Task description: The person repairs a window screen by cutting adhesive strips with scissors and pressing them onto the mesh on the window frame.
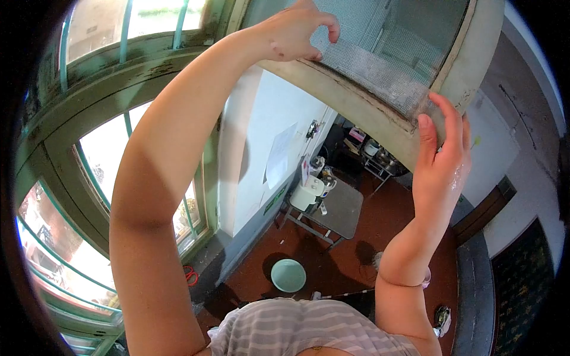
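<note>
Across the top of the view stands a pale wooden window frame with a textured glass pane. My left hand is raised at the pane's left part, its fingers apart and bent, with nothing visible in them. At the frame's lower right corner is my right hand. Its thumb and forefinger are spread near the corner of the pane, and its other fingers pass behind the forefinger. Whitish wet-looking marks show on the right hand and along the pane's lower edge.
Barred green windows line the left side. Below are a grey table with a white appliance, a pale green basin on the red floor, and red scissors on the left ledge.
</note>
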The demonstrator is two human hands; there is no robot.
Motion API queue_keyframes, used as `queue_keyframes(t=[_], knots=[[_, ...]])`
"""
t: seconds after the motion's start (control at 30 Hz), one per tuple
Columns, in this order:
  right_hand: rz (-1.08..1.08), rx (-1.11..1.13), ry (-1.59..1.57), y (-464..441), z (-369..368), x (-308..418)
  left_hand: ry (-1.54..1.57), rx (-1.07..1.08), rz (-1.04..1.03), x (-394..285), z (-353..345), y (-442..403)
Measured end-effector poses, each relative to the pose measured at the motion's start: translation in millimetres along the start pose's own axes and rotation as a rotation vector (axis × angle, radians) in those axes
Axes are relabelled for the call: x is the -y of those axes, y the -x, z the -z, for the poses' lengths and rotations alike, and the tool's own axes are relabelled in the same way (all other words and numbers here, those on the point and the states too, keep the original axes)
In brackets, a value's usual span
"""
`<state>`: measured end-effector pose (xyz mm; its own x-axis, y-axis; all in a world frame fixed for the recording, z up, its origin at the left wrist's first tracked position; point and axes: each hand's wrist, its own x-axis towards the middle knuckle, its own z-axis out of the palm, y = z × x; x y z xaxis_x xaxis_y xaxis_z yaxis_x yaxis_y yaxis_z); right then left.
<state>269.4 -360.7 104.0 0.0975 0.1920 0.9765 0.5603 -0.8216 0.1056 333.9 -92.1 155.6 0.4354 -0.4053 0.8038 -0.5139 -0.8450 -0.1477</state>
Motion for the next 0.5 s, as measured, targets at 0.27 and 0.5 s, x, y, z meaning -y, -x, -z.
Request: queue_keyframes(t=[0.27, 0.5], knots=[[0.061, -0.049, 0.015, -0.2, -2.0, -3.8, -0.068, 0.08, 0.125, -12.8, 4.2, -5.3], [0.013, -0.022, 0.006, -0.3, -1.1, -1.5, -0.085, 0.105, 0.182, -17.6, 6.6, -3.9]])
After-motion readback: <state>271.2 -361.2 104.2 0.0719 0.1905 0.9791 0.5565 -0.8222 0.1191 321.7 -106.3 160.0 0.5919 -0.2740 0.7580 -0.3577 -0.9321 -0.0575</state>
